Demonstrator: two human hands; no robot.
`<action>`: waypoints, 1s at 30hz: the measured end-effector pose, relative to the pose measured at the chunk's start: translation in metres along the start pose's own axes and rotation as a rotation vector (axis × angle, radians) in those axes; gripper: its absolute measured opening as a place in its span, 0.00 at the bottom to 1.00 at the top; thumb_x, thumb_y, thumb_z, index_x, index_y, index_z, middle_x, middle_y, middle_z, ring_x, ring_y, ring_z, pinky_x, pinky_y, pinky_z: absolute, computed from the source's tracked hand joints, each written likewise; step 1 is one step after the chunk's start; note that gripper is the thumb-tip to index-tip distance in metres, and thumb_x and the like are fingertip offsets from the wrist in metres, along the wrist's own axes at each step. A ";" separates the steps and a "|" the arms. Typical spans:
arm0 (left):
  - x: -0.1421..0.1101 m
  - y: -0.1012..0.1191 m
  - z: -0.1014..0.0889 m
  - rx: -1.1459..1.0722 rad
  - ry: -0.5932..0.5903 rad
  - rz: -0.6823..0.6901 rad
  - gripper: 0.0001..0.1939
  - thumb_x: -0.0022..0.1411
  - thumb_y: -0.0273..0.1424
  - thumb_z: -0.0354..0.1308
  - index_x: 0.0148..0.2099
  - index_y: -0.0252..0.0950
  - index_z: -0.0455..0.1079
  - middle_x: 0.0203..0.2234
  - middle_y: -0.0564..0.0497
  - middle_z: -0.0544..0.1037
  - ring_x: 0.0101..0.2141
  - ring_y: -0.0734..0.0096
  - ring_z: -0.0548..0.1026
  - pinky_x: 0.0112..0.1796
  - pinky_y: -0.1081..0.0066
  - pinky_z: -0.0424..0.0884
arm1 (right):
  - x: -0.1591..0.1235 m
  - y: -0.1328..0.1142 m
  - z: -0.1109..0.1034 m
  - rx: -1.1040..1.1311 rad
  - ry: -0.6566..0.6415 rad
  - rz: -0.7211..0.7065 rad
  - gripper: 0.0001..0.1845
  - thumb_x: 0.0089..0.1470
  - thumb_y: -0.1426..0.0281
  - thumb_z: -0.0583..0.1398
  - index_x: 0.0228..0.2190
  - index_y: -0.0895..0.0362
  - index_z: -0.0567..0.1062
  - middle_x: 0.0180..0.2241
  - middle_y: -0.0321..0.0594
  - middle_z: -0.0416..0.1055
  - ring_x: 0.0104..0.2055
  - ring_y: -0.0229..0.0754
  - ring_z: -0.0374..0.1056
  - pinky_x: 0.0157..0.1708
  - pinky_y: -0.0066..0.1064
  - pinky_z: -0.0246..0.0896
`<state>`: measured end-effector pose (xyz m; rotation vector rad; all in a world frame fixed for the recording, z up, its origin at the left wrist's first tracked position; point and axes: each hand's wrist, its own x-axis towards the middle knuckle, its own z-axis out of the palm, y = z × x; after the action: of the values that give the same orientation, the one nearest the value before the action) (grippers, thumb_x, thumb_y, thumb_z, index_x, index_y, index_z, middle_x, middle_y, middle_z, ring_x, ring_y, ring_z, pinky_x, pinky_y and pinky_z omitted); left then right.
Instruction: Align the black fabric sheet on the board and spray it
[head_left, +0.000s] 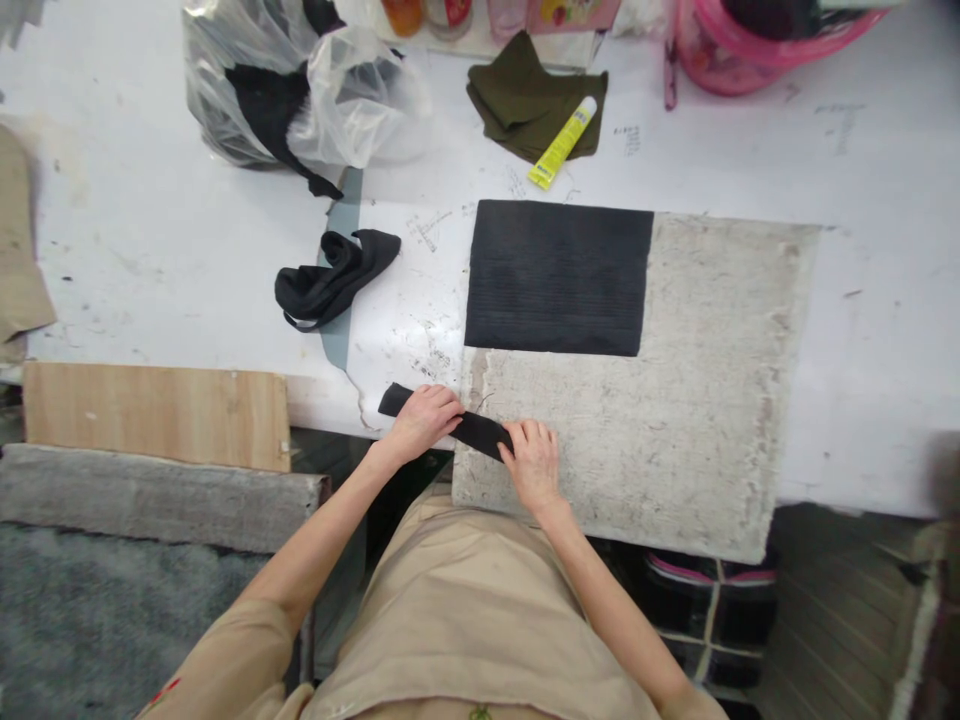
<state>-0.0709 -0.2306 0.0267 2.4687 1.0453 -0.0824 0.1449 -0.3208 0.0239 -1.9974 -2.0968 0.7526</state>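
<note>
A narrow black fabric strip [480, 434] stretches between my two hands at the front edge of the table, tilted down to the right. My left hand [426, 418] grips it near the middle, and its left end sticks out past the fingers. On the strip's right end, my right hand [534, 462] is closed, resting over the pale worn board [705, 400]. A larger black ribbed fabric rectangle [559, 278] lies flat on the board's upper left, just beyond my hands. Fingertip undersides are hidden.
Left of the board lies a bundled black fabric strip [334, 280]. Farther back are a clear plastic bag [352, 95] with black cloth, olive fabric pieces [510, 95], a yellow tube [562, 143] and a pink basket [739, 55]. A wooden plank [157, 415] sits at the left front.
</note>
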 end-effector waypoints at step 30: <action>0.012 0.024 -0.013 -0.426 -0.009 -0.065 0.05 0.66 0.29 0.52 0.37 0.36 0.68 0.31 0.50 0.74 0.35 0.66 0.70 0.38 0.68 0.65 | 0.001 0.007 -0.011 0.274 0.043 -0.001 0.04 0.55 0.68 0.63 0.34 0.54 0.73 0.38 0.40 0.72 0.44 0.46 0.63 0.43 0.38 0.56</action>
<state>-0.0470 -0.2315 0.0454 2.0498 1.0182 0.0999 0.1556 -0.3175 0.0303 -1.8487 -1.8555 0.9307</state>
